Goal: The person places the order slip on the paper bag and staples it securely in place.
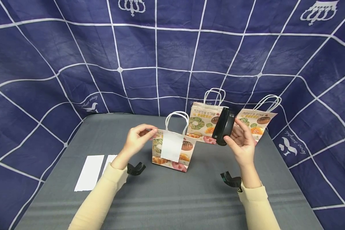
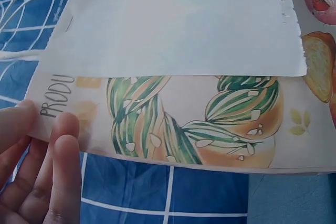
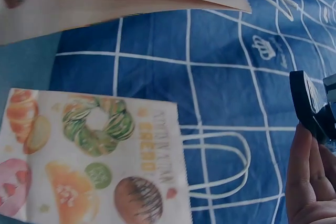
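Through the head camera I see a person's left hand (image 1: 136, 139) pinching the upper left corner of a paper bag (image 1: 187, 145), which stands upright mid-table, handles up, printed front toward the wearer, a white card (image 1: 172, 147) flat against it with its long axis running up and down. The right hand (image 1: 242, 143) grips a black stapler (image 1: 225, 126), raised to the bag's right and apart from it, its long axis steep, upper end leaning right; I cannot tell which end is its front. Below spreads a grey tabletop (image 1: 201, 204), two white sheets (image 1: 89, 172) at left, one partly hidden by the left sleeve (image 1: 103, 198), two matching bags (image 1: 260, 123) at back right. Navy cloth (image 1: 175, 48) with a white grid hangs behind and at both sides.
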Action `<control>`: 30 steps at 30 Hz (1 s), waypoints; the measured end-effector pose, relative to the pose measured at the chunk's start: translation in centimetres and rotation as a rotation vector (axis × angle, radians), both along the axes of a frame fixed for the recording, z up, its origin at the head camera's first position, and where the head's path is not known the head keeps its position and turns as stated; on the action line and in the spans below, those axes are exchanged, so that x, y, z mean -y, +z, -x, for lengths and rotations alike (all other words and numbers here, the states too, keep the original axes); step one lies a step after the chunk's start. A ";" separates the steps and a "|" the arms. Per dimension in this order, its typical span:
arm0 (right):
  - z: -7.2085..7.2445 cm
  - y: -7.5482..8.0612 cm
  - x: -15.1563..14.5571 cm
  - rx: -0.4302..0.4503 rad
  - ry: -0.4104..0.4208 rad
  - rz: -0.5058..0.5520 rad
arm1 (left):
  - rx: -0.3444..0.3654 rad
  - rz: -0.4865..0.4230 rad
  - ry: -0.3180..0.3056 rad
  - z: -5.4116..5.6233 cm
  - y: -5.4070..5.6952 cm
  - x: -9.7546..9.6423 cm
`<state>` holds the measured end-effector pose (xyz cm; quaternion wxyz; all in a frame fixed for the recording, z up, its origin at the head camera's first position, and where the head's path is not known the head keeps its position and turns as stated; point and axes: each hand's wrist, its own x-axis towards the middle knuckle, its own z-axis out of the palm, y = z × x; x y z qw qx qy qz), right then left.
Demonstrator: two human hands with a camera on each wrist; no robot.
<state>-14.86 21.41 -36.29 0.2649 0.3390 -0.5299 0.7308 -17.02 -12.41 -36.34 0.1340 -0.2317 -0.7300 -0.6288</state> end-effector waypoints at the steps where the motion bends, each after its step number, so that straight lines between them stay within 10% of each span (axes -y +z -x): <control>1: -0.1 -0.2 -0.2 0.006 -0.003 0.005 | 0.001 -0.015 0.008 0.1 0.0 0.2; 20: -2.6 -4.2 -5.9 0.187 -0.086 -0.047 | 0.034 -0.164 0.174 3.2 2.0 5.1; 30: -3.8 -6.5 -8.5 0.315 -0.141 -0.147 | 0.012 -0.244 0.253 5.6 0.8 9.9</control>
